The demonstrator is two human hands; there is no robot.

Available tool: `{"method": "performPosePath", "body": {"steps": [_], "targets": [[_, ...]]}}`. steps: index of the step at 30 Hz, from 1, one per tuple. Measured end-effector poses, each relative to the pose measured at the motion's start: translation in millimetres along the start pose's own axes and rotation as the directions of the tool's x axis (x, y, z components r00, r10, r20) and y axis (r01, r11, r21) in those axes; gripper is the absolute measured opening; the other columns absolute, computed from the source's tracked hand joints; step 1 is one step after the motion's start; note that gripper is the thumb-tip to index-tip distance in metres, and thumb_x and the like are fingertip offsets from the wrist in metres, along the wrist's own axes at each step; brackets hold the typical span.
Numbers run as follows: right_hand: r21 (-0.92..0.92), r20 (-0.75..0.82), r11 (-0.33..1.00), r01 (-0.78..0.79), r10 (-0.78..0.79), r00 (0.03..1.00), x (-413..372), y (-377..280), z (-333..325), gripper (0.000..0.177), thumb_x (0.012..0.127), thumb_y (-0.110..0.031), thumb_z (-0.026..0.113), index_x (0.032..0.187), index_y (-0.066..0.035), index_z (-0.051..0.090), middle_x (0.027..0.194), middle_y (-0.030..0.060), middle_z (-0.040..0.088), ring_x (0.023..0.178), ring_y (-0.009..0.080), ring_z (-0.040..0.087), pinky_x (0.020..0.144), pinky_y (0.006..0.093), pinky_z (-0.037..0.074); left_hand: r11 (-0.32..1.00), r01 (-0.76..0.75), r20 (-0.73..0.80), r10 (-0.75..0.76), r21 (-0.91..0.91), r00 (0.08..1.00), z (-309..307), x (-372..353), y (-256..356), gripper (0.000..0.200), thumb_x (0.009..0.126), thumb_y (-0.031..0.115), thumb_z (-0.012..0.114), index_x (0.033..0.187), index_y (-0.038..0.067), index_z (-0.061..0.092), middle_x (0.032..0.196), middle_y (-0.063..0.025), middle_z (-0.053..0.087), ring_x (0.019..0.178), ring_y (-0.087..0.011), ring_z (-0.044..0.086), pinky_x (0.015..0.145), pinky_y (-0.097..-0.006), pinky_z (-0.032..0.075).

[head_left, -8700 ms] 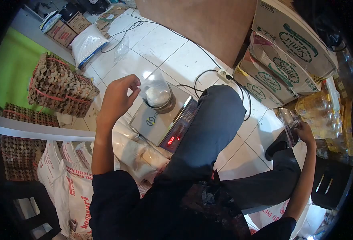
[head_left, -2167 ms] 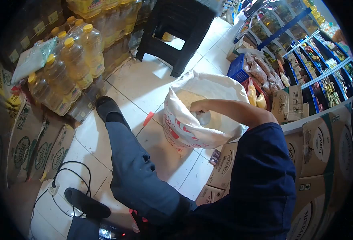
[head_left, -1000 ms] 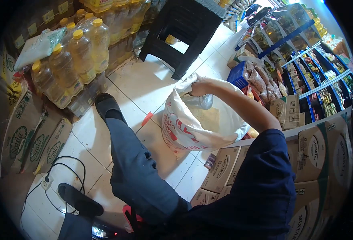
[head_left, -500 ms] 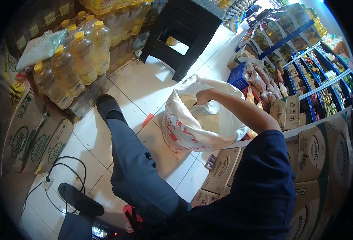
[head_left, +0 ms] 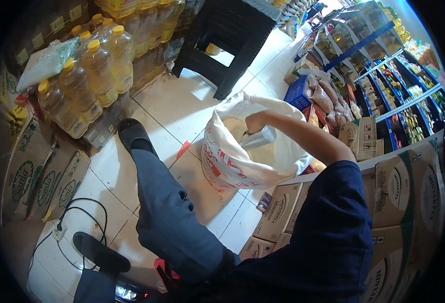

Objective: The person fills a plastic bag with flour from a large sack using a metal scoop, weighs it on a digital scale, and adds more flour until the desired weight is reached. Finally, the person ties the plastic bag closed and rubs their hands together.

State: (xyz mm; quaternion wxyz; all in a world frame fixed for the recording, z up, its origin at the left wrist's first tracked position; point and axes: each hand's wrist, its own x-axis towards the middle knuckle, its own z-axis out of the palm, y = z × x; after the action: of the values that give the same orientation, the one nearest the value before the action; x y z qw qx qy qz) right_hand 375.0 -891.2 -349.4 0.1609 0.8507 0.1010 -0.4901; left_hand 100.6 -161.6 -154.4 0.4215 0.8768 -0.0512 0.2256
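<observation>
My right hand reaches into the open mouth of a large white sack with red print. Its fingers are closed round the handle of a pale metal scoop, which is tilted over the contents. Inside the sack lies a pale, cream-coloured loose material, too fine to make out. The sack stands upright on the tiled floor with its rim spread wide. My left hand does not show in the picture.
A black stool stands beyond the sack. Bottles with yellow caps are stacked at the left, above cartons. More cartons are at the right, near shelves of packets. A black cable lies on the floor.
The scoop in my right hand has turned and now shows more of its length inside the sack. The whole view has shifted slightly.
</observation>
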Motion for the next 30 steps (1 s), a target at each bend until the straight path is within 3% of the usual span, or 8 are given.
{"method": "performPosePath", "body": {"steps": [5,8,12,16,20,26,28,30], "targets": [[-0.099,0.067,0.978,-0.186,0.193,0.979,-35.8,-0.2,-12.0,0.024,0.067,-0.014,0.062,0.081,0.002,0.073,0.083,0.0161,0.071,0.069,0.0266,0.068,0.061,0.0387,0.053,0.999,-0.014,0.032,0.015,-0.034,0.999,-0.4,2.1,-2.1,0.035,0.099,0.025,0.046,0.114,-0.005,0.055,0.123,-0.0302,0.049,0.106,-0.0428,0.055,0.083,-0.0539,0.052],[-0.040,0.114,0.957,-0.289,0.292,0.950,23.5,40.8,50.1,0.026,0.067,-0.017,0.065,0.084,0.003,0.072,0.087,0.0155,0.070,0.076,0.0292,0.067,0.063,0.0388,0.051,0.998,0.006,0.024,-0.005,-0.061,1.000,-3.2,0.0,-5.9,0.033,0.098,0.023,0.046,0.113,-0.005,0.055,0.124,-0.0295,0.049,0.106,-0.0426,0.055,0.084,-0.0531,0.052],[-0.295,0.180,0.955,0.031,0.023,0.983,63.3,22.1,78.9,0.032,0.067,-0.027,0.067,0.082,0.001,0.072,0.089,0.0184,0.070,0.074,0.0291,0.068,0.069,0.0384,0.052,0.999,0.050,-0.007,-0.050,-0.015,0.999,3.2,0.9,3.5,0.032,0.098,0.022,0.046,0.111,-0.005,0.056,0.124,-0.0282,0.049,0.106,-0.0424,0.055,0.085,-0.0529,0.051],[0.163,-0.121,0.961,-0.225,0.246,0.962,34.4,-32.2,65.0,0.040,0.068,-0.030,0.066,0.087,0.005,0.070,0.089,0.0220,0.069,0.082,0.0304,0.069,0.072,0.0374,0.053,0.999,0.043,0.003,-0.043,-0.025,0.999,0.8,0.5,-0.1,0.034,0.098,0.024,0.046,0.111,-0.005,0.057,0.125,-0.0260,0.049,0.106,-0.0426,0.055,0.085,-0.0531,0.051],[0.317,-0.168,0.929,-0.190,0.252,0.953,52.3,-27.4,68.2,0.058,0.066,-0.046,0.063,0.089,0.007,0.069,0.091,0.0257,0.068,0.084,0.0322,0.069,0.075,0.0390,0.053,0.999,0.035,0.001,-0.035,-0.041,0.999,-2.1,-0.7,-4.2,0.036,0.098,0.027,0.046,0.112,-0.005,0.057,0.126,-0.0240,0.049,0.106,-0.0427,0.055,0.085,-0.0534,0.051],[0.242,-0.507,0.953,0.184,-0.037,0.861,41.0,-15.9,75.1,0.043,0.079,-0.041,0.052,0.074,-0.002,0.068,0.079,0.0185,0.067,0.076,0.0285,0.067,0.068,0.0385,0.051,0.999,-0.003,0.018,0.004,-0.052,1.000,-2.5,-0.3,-1.5,0.037,0.099,0.026,0.045,0.114,-0.006,0.056,0.125,-0.0257,0.048,0.106,-0.0422,0.055,0.086,-0.0539,0.051],[0.416,-0.493,0.878,0.238,-0.003,0.870,13.7,-31.5,56.7,0.040,0.082,-0.039,0.052,0.068,-0.004,0.064,0.071,0.0142,0.064,0.068,0.0240,0.064,0.062,0.0362,0.049,0.997,-0.023,0.011,0.024,-0.069,1.000,-2.7,-1.3,0.7,0.037,0.099,0.025,0.045,0.114,-0.007,0.055,0.125,-0.0266,0.047,0.106,-0.0417,0.055,0.087,-0.0537,0.050],[0.768,-0.252,0.633,0.101,0.154,0.955,-6.8,-44.8,41.5,0.038,0.084,-0.036,0.053,0.064,-0.005,0.060,0.063,0.0093,0.059,0.059,0.0185,0.059,0.056,0.0328,0.046,0.994,-0.036,0.003,0.037,-0.100,0.999,2.7,0.2,5.9,0.037,0.099,0.024,0.044,0.113,-0.009,0.054,0.125,-0.0273,0.047,0.106,-0.0410,0.054,0.089,-0.0535,0.050]]}}
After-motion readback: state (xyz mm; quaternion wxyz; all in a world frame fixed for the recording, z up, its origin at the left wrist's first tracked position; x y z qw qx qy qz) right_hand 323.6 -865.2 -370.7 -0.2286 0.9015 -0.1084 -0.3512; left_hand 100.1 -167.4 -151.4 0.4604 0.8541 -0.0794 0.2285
